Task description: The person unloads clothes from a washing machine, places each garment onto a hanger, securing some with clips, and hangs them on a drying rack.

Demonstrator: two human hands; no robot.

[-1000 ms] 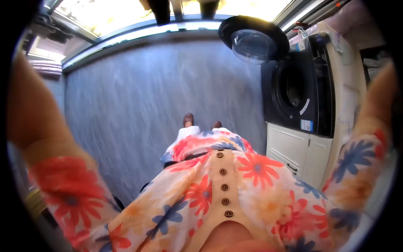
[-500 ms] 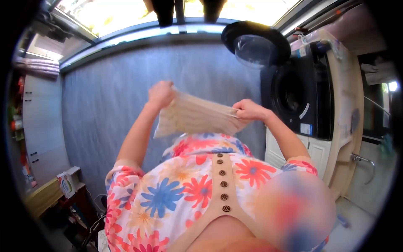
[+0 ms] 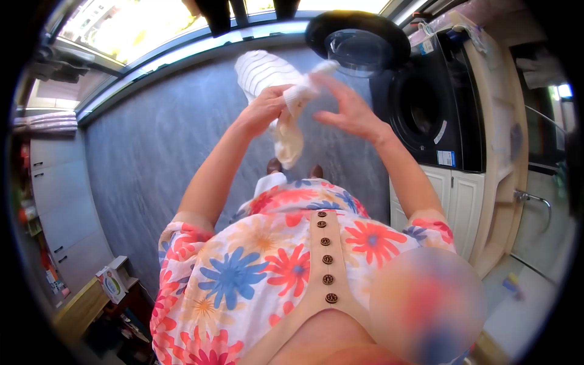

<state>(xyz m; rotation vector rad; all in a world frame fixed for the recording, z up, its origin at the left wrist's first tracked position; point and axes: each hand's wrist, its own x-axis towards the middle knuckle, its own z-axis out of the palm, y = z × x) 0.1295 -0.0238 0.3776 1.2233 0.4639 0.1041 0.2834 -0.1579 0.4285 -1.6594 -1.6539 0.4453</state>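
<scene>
A white and cream striped cloth item (image 3: 264,72) hangs in front of me over the grey floor. My left hand (image 3: 264,109) grips it near its middle, where a white ribbed band shows. Cream fabric dangles below that hand, and the striped part spreads away at the upper left. On the right, my right hand (image 3: 350,109) has its fingers spread beside the cloth. Its fingertips are blurred near a raised white end of the fabric, and no grip on it shows.
At the right stands a black washing machine (image 3: 420,109) with its round door (image 3: 359,42) swung open. White cabinet doors (image 3: 467,207) lie below it. Windows run along the top. Pale cabinets (image 3: 64,194) line the left, near a box (image 3: 112,285). My shoes show below the cloth.
The cloth was stretched between both hands; now it hangs from my left hand, bunched, with its striped part outward. My right hand has let go and opened. Both hands moved up, the left also rightward.
</scene>
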